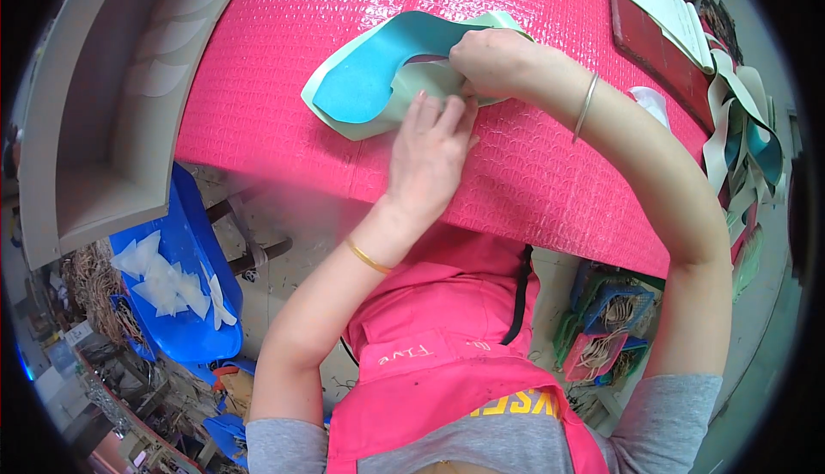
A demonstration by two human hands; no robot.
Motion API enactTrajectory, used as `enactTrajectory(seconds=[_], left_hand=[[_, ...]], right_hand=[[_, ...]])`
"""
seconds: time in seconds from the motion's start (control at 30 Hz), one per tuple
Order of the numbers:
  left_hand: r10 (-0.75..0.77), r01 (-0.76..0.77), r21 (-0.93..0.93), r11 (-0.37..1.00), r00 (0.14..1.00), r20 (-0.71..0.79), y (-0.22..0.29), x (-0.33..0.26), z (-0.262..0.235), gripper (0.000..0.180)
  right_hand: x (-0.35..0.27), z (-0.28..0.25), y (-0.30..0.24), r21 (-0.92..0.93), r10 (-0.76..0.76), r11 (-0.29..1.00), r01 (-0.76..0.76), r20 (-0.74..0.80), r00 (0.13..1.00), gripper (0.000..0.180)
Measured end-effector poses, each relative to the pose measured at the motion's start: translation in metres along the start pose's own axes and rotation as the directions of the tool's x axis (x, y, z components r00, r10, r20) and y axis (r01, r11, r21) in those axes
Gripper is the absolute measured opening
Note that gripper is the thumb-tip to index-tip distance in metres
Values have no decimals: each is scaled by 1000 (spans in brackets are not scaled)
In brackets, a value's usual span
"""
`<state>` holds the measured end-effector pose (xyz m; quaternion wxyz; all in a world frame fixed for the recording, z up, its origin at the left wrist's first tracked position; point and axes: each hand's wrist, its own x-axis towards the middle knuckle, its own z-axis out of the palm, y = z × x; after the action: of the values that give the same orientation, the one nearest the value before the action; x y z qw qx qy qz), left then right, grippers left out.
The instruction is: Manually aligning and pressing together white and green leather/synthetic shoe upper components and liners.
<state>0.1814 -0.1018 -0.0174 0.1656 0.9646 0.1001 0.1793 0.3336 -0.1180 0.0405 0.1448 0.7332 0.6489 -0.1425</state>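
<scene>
A curved teal cut piece (pixel 352 87) of flat sheet material lies on top of a pale green sheet (pixel 412 91) on the pink-covered table. My left hand (pixel 430 152) rests on the near side of the pale green sheet, its fingers stretched out and slightly apart. Over the right end of the teal piece, my right hand (pixel 494 61) is closed, its fingers curled under and close to the left fingertips. What the right fingers grip is hidden beneath the hand.
A grey shelf unit (pixel 99 190) with pale cut pieces stands at the left. Below it, a blue tub (pixel 185 328) holds white scraps. At the right are a red board (pixel 662 44), an open notebook (pixel 666 10), hanging strips (pixel 739 122) and coloured baskets (pixel 601 319) under the table.
</scene>
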Motion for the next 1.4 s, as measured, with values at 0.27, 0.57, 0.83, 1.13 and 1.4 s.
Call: enactTrajectory(seconds=[0.27, 0.57, 0.83, 1.13, 1.4], left_hand=[[57, -51, 50, 997, 991, -122, 4, 5, 15, 36], [69, -81, -64, 995, 981, -182, 8, 14, 29, 34], [45, -49, -17, 999, 979, -200, 19, 23, 38, 34], [73, -25, 210, 977, 972, -224, 43, 45, 43, 29], [450, -426, 423, 800, 892, 46, 22, 61, 25, 7]], right_hand=[[3, -7, 20, -12, -48, 999, 51, 196, 979, 20], [-4, -7, 20, -107, -109, 986, 130, 181, 977, 16], [-9, -4, 24, -216, -26, 974, 70, 202, 979, 14], [-41, -23, 45, 837, 157, 546, -30, -68, 985, 20], [-62, 28, 77, 185, 58, 983, -2, -297, 953, 30]])
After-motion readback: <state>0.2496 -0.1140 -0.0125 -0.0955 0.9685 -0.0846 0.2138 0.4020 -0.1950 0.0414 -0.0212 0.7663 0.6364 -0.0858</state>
